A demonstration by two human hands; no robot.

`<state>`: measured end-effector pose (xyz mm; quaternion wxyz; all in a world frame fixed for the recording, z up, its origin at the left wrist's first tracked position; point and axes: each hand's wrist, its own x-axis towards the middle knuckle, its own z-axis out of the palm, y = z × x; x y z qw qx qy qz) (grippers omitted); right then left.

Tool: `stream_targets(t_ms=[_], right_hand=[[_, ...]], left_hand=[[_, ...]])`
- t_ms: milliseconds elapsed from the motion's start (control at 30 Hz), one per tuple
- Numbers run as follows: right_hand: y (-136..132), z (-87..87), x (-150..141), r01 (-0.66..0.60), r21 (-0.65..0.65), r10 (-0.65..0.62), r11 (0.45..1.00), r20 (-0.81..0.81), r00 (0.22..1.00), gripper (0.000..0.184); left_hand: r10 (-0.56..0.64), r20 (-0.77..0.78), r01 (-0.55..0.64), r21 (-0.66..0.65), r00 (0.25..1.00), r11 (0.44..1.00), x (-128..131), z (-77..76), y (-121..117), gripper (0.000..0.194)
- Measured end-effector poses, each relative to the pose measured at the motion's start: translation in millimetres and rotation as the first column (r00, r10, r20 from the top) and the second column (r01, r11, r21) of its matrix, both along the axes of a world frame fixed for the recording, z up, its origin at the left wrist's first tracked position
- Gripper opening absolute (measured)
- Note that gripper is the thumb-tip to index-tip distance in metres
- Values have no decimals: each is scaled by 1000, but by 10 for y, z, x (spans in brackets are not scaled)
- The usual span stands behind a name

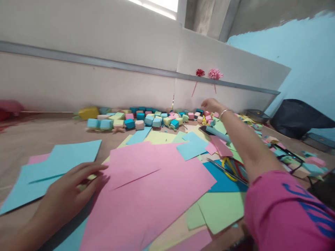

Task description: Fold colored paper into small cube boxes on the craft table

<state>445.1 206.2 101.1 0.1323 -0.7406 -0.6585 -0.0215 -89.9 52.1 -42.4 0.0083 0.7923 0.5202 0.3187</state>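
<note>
My left hand (70, 195) hovers at or rests on the left edge of a large pink paper sheet (154, 188) with a slanted dark line, a crease or slit. Thumb and forefinger are apart, and nothing shows held between them. Light blue sheets (65, 157) lie beside that hand. Stretched far forward, my right hand (212, 104) is above the right part of a row of small folded paper cubes (157, 121) along the wall. Its fingers are bent and blurred, so any hold is hidden. Scissors with yellow and red handles (230, 169) lie under my right forearm.
Green sheets (222, 211), a dark blue sheet (222, 184) and paper scraps cover the right side. A dark object with a light blue strip (214, 132) lies among them. Black glasses (290, 157) sit farther right. Two paper flowers (215, 74) hang on the wall rail; a black bag (300, 116) stands at right.
</note>
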Motion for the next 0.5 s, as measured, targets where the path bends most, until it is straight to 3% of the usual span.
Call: stream_targets(t_ms=[100,200,267,400,500], right_hand=[[-475,195,-79,-64,-14,65,998,14,998,29],[-1104,123,-278,-186,14,186,982,11,982,25],[-1630,-113,-482,-290,33,290,956,-5,957,21],[-2785,-813,-896,-505,26,506,863,-49,861,34],[-3476,-1232,-1059,-509,68,510,858,-9,860,51]], left_hand=[[-47,-26,46,-37,999,998,44,79,-23,36],[-129,-51,131,42,990,991,90,125,-42,33],[-204,-111,214,83,973,973,135,137,-64,35],[-331,-229,354,64,915,933,201,95,-83,45],[-371,-274,385,-2,887,923,192,21,-35,49]])
